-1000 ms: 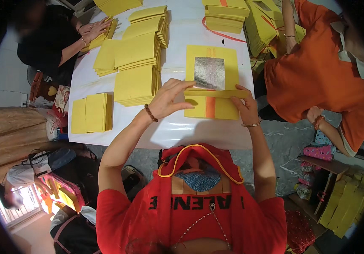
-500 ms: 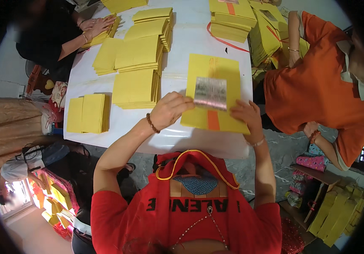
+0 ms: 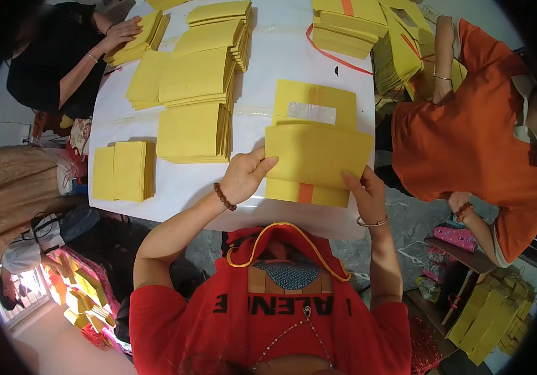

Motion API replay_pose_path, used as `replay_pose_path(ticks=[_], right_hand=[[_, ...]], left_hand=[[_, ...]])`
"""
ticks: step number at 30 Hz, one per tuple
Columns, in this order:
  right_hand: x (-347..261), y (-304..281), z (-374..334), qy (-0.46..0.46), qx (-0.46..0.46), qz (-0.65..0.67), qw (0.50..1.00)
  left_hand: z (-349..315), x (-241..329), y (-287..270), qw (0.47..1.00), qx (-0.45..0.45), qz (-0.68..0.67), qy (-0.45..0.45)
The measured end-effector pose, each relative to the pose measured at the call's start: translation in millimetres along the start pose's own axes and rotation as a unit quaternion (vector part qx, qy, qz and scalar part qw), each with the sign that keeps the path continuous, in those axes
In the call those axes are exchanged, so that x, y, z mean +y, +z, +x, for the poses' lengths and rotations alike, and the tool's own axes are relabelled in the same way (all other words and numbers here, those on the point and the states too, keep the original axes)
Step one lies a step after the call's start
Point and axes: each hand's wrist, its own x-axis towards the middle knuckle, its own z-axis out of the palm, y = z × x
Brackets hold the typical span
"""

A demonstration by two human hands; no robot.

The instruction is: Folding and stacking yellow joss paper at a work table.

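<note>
Between my two hands is a folded yellow paper bundle (image 3: 315, 150), its long sides running left to right. My left hand (image 3: 248, 176) pinches its left edge, thumb on top. My right hand (image 3: 366, 194) grips the lower right corner, its thumb on the upper face. Beneath the bundle lies a yellow sheet (image 3: 287, 89) with a silver foil patch (image 3: 311, 112) and an orange strip (image 3: 305, 193); the bundle covers its middle. To the left of my left hand stands a stack of folded yellow papers (image 3: 190, 132).
More yellow stacks (image 3: 203, 72) run up the white table (image 3: 262, 75), with a small stack (image 3: 132, 172) at its left edge. A red ribbon (image 3: 331, 56) lies by a tall pile (image 3: 346, 31). One person in black (image 3: 56, 62) presses papers; another wears orange (image 3: 462, 131).
A folded yellow bundle now lies across the sheet, covering most of its foil patch and strip. Both my hands have shifted onto its edges. The person in black has moved left.
</note>
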Motion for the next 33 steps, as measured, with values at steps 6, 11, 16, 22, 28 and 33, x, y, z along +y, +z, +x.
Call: replay_pose_path(ticks=[6, 11, 16, 22, 28, 33], right_hand=[[-5.0, 15.9, 5.1, 0.014, 0.086, 0.122, 0.989], [-4.4, 10.9, 5.1, 0.000, 0.083, -0.063, 0.995], [-3.9, 9.7, 4.4, 0.004, 0.073, -0.096, 0.993], [-1.0, 11.5, 4.3, 0.017, 0.085, -0.067, 0.994], [-6.5, 17.8, 7.9, 0.008, 0.112, -0.107, 0.988], [-8.6, 21.8, 8.7, 0.013, 0.127, -0.107, 0.986]], left_hand=[[5.0, 4.0, 2.1, 0.991, -0.023, -0.047, -0.125], [2.2, 4.0, 9.3, 0.987, 0.007, -0.087, -0.131], [5.6, -1.6, 14.4, 0.979, 0.029, -0.140, -0.144], [6.7, 0.6, 17.7, 0.970, 0.063, -0.163, -0.169], [5.2, -0.6, 13.8, 0.972, 0.057, -0.175, -0.145], [-6.8, 3.4, 10.9, 0.990, 0.043, -0.130, -0.018]])
